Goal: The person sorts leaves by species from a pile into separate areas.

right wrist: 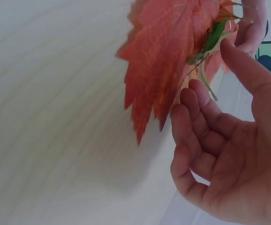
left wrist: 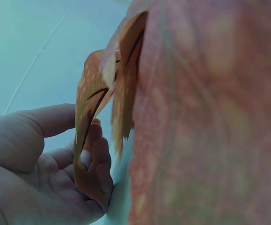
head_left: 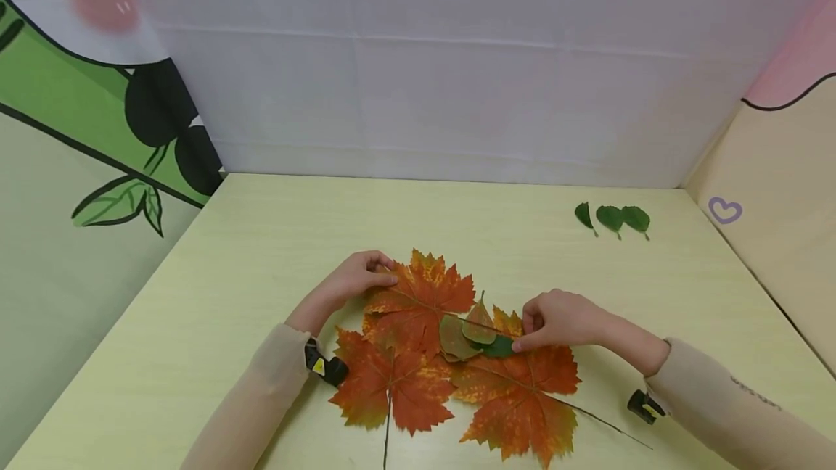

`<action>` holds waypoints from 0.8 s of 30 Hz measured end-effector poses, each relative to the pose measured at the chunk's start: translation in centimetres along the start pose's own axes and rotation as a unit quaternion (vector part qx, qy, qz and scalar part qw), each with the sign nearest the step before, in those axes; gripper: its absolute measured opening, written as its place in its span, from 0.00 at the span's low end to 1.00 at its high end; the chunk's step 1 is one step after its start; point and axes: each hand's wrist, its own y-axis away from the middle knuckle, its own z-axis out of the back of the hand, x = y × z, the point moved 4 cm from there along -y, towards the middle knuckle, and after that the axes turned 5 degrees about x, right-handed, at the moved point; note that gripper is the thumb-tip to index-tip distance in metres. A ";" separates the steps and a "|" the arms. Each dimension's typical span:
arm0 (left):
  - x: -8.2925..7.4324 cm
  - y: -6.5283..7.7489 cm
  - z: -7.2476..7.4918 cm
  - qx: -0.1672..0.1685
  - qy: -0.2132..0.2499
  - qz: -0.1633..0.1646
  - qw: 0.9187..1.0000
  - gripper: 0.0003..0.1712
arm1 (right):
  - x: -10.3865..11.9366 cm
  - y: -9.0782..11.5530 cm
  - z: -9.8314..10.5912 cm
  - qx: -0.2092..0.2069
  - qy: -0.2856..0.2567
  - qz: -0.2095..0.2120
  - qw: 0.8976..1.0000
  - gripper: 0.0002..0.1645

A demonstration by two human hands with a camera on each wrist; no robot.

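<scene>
Presently lying together on the table (head_left: 274,231), orange and touching: top leaf (head_left: 414,307), left leaf (head_left: 395,390), right leaf (head_left: 522,401).

Left hand (head_left: 361,273): pinching the top leaf's outer edge, thumb and fingers sitting on opposite sides.

Right hand (head_left: 567,316): showing nothing in its grasp, thumb reaching out, fingers bending loosely, a gap parting them; thumb tip meeting or nearly meeting the dark leaf (head_left: 499,347), pressure not showing.

Pale leaves (head_left: 455,339), two: lying where top leaf and right leaf are meeting, beside the dark leaf.

Green leaves (head_left: 610,218), three: resting well apart, toward the far right corner.

Risks, as judged: top leaf's stem is running among the pale leaves, so a left-hand tug could be dragging them askew; a brushing right thumb could be shoving the dark leaf; the left wrist camera (head_left: 326,365), hanging close by the left leaf, could be snagging its toothed edge.
</scene>
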 end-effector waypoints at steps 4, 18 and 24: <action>0.0 -0.1 0.1 0.000 0.000 0.002 1.000 0.16 | 0.3 -0.1 -0.1 -0.002 0.018 -0.004 1.000 0.20; 0.0 0.2 0.1 0.003 -0.004 0.007 1.000 0.15 | 1.2 0.2 -0.2 0.008 0.025 -0.007 1.000 0.18; -0.2 0.3 0.1 0.002 -0.005 0.010 1.000 0.15 | 1.3 0.2 -0.2 0.010 0.023 -0.002 1.000 0.18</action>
